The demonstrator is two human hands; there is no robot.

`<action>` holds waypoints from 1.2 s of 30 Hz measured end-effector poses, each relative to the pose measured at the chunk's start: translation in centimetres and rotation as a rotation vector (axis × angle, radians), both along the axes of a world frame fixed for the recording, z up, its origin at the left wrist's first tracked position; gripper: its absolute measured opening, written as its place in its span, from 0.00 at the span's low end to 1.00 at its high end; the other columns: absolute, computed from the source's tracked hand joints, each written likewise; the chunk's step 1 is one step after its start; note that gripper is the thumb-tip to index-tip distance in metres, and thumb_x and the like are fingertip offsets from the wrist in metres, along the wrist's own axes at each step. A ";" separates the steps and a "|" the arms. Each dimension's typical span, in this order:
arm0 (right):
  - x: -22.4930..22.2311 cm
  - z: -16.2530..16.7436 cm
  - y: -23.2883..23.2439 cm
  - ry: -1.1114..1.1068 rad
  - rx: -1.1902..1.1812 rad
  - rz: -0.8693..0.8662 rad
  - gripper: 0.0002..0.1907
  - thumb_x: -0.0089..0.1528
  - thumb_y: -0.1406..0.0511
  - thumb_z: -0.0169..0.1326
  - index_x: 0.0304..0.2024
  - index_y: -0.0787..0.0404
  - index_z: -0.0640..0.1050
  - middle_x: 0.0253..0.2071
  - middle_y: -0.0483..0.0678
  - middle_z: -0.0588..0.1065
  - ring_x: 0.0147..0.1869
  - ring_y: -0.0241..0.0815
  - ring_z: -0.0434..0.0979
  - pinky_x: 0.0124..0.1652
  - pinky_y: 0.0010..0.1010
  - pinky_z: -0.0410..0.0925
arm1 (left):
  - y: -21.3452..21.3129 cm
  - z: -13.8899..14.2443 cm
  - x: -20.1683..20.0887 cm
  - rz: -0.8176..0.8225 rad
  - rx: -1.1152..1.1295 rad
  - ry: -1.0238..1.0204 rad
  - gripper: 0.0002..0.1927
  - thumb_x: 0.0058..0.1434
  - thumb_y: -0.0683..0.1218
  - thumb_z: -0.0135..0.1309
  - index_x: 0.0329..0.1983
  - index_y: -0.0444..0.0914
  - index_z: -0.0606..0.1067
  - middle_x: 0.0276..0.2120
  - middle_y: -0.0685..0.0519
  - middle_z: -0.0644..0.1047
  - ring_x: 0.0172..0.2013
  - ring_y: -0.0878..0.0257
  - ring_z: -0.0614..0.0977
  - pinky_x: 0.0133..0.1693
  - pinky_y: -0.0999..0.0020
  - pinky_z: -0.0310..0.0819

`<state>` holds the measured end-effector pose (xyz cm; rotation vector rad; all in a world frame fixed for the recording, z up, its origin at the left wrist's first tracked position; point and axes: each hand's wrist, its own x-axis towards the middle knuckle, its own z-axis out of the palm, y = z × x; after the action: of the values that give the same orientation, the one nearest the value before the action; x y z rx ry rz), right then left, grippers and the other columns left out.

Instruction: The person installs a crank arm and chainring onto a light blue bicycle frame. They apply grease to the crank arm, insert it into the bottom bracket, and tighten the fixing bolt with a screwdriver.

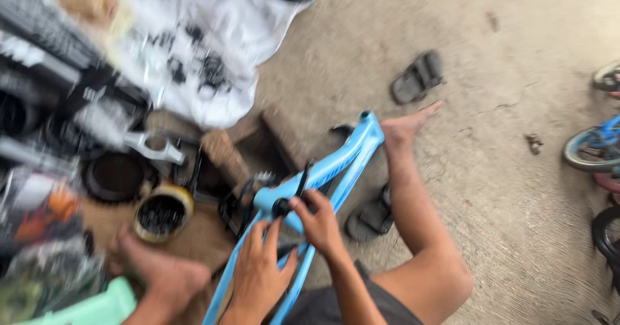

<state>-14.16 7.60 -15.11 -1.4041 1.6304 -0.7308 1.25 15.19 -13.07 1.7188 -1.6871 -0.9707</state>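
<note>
A light blue bicycle frame (339,163) lies slanted across my lap, its far end resting by my bare right foot (403,128). My left hand (258,273) grips the frame's tubes near the bottom bracket (274,202). My right hand (316,218) pinches a small black part at the bracket, beside a thin black tool sticking up (302,173). My left foot (161,270) rests on the ground at lower left. The picture is blurred by motion.
A round tin of dark grease (161,215), black sprockets and loose parts lie on cardboard at left. A white plastic sheet (213,47) holds small black pieces. Two black sandals (418,76) (371,218) lie on the concrete. Bicycle wheels (591,147) stand at the right edge.
</note>
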 end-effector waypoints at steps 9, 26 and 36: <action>0.1 2.2 0.5 -0.058 0.135 -0.053 0.13 0.64 0.60 0.59 0.39 0.65 0.77 0.30 0.46 0.73 0.36 0.33 0.69 0.37 0.29 0.66 | -0.3 -0.5 -0.9 -0.104 0.201 -0.072 0.43 0.49 0.52 0.65 0.69 0.39 0.67 0.56 0.45 0.68 0.54 0.51 0.74 0.50 0.56 0.73; 0.5 0.4 0.8 -0.035 0.039 -0.015 0.15 0.65 0.59 0.59 0.34 0.66 0.75 0.26 0.41 0.69 0.32 0.30 0.64 0.31 0.28 0.61 | 1.1 1.4 0.1 -0.022 0.048 -0.001 0.37 0.58 0.48 0.64 0.65 0.27 0.65 0.57 0.39 0.65 0.56 0.45 0.74 0.50 0.52 0.74; 0.9 0.8 0.7 -0.012 0.045 -0.020 0.17 0.66 0.58 0.58 0.34 0.66 0.75 0.26 0.42 0.69 0.32 0.30 0.63 0.31 0.28 0.60 | 1.3 1.2 -0.1 -0.027 0.012 -0.090 0.41 0.55 0.51 0.66 0.67 0.29 0.65 0.57 0.39 0.65 0.55 0.45 0.73 0.51 0.50 0.72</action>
<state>-13.23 8.35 -14.30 -1.3510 1.6434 -0.7084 1.14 16.50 -11.91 1.7753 -1.7693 -0.9297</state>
